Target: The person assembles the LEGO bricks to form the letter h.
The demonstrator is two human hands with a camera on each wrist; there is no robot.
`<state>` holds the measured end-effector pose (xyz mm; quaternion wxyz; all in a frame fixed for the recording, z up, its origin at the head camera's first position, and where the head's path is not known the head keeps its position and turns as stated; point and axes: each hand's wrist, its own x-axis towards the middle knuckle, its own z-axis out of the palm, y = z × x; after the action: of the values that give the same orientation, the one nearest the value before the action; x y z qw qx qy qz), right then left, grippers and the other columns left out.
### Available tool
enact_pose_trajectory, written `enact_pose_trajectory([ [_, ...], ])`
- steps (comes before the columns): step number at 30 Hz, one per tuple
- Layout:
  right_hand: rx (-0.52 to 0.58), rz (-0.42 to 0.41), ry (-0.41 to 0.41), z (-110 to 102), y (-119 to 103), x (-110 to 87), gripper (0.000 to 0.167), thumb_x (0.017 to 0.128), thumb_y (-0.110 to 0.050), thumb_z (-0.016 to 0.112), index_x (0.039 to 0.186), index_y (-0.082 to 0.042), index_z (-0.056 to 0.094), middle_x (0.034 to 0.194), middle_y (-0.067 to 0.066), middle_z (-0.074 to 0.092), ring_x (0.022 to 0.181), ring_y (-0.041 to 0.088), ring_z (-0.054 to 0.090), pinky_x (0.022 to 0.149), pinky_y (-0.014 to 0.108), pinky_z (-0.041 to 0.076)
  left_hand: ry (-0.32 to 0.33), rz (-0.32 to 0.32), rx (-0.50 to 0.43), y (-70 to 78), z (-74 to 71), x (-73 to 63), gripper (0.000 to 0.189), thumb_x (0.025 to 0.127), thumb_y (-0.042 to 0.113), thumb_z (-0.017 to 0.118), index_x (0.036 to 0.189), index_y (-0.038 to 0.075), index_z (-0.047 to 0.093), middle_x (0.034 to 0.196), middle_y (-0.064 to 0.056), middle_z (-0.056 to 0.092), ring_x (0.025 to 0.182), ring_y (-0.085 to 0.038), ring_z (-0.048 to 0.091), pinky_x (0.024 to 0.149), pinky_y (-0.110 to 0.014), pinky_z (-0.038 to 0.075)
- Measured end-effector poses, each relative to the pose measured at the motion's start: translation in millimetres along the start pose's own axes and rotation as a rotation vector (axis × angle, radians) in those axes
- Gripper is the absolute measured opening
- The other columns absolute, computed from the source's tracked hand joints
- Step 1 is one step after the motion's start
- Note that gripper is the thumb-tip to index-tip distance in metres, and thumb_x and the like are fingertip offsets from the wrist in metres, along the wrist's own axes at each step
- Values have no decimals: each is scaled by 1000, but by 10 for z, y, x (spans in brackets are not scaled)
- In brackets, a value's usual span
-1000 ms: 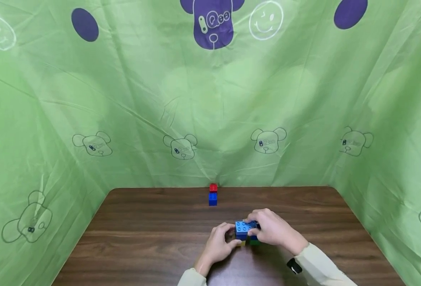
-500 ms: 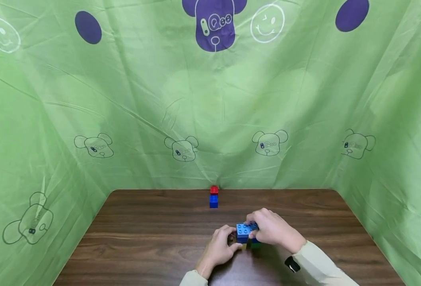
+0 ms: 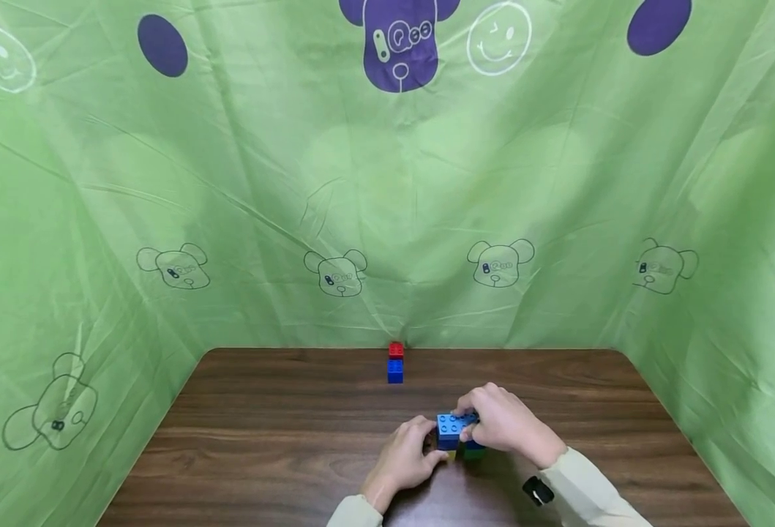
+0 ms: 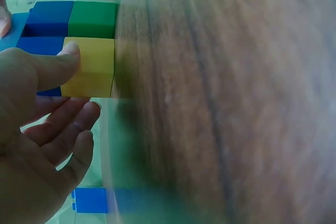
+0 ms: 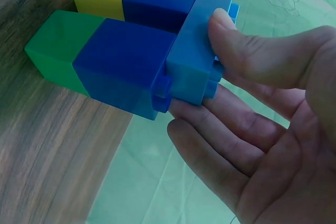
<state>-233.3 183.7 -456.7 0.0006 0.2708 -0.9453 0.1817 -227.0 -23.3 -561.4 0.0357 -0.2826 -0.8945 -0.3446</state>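
Observation:
Two short brick columns stand side by side on the table. A yellow brick [image 4: 97,72] is at the bottom of the left one, under a dark blue brick [image 5: 160,2]. The right column has a green brick [image 5: 60,45] under another dark blue brick [image 5: 123,59]. Across the top lies a longer light blue brick [image 3: 448,424], leaving studs of the right dark blue brick bare. My left hand [image 3: 403,455] grips the left column, its thumb against the yellow brick. With thumb and fingers on opposite sides, my right hand [image 3: 507,424] pinches the light blue brick.
Toward the back of the wooden table [image 3: 282,410], a blue brick [image 3: 395,372] stands in front of a red brick [image 3: 396,350]. A green printed cloth [image 3: 420,176] hangs behind the table and along both sides. A black band [image 3: 538,490] is at the right wrist.
The head view has shifted slightly. Both hands keep their hold, and the bricks show no clear movement.

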Motion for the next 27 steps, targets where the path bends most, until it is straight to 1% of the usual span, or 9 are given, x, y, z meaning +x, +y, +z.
enact_pose_trajectory([
  [5, 19, 18, -3, -6, -2, 0, 19, 72, -14, 87, 89, -18, 79, 85, -5, 75, 71, 6, 63, 58, 28, 48, -2, -3, 1, -1, 3, 10, 27, 86, 23, 82, 105, 7, 71, 89, 4, 61, 76, -4, 52, 66, -19, 44],
  [8, 18, 27, -1, -1, -11, -2, 20, 71, -13, 86, 89, -18, 79, 86, -5, 76, 71, 6, 63, 58, 28, 48, -8, -8, 5, -6, 3, 10, 27, 85, 24, 82, 104, 8, 71, 88, 4, 60, 75, -2, 49, 66, -19, 43],
  [12, 24, 62, -9, 17, -31, -11, 19, 74, -12, 85, 91, -17, 79, 89, -3, 76, 72, 6, 61, 58, 28, 47, -19, -11, 9, -28, 5, 15, 28, 86, 24, 82, 105, 7, 71, 89, 4, 61, 75, -1, 49, 65, -19, 44],
  [15, 12, 74, 4, 9, -36, -27, 17, 76, -12, 84, 92, -17, 79, 90, -2, 76, 72, 7, 61, 57, 28, 47, -5, 1, 34, -25, 10, 48, 28, 85, 25, 83, 104, 7, 72, 90, 4, 63, 75, -2, 51, 66, -20, 45],
  [18, 6, 81, 23, -3, -29, -40, 17, 78, -14, 85, 94, -16, 79, 92, -1, 76, 77, 9, 64, 61, 30, 50, 3, 1, 53, -13, 7, 82, 29, 85, 26, 82, 105, 8, 72, 91, 4, 63, 76, -3, 52, 67, -21, 46],
  [21, 23, 58, 14, 4, -22, -78, 20, 81, -15, 85, 100, -13, 79, 97, 2, 77, 84, 14, 69, 67, 33, 54, -26, -16, 51, 0, 3, 69, 31, 86, 28, 82, 108, 7, 72, 91, 5, 63, 77, -2, 51, 67, -23, 46],
  [24, 49, 10, -5, 29, -19, -130, 23, 85, -15, 82, 106, -10, 77, 101, 4, 76, 89, 17, 70, 71, 34, 57, -59, -48, 40, 14, -5, 26, 33, 87, 28, 81, 110, 6, 72, 93, 4, 64, 79, -2, 52, 69, -24, 48],
  [27, 77, -39, -3, 54, 19, -178, 25, 89, -16, 79, 113, -10, 75, 106, 3, 76, 93, 16, 70, 75, 34, 58, -58, -54, 55, 31, -12, 5, 34, 86, 28, 82, 110, 7, 72, 92, 5, 63, 78, -2, 52, 68, -24, 48],
])
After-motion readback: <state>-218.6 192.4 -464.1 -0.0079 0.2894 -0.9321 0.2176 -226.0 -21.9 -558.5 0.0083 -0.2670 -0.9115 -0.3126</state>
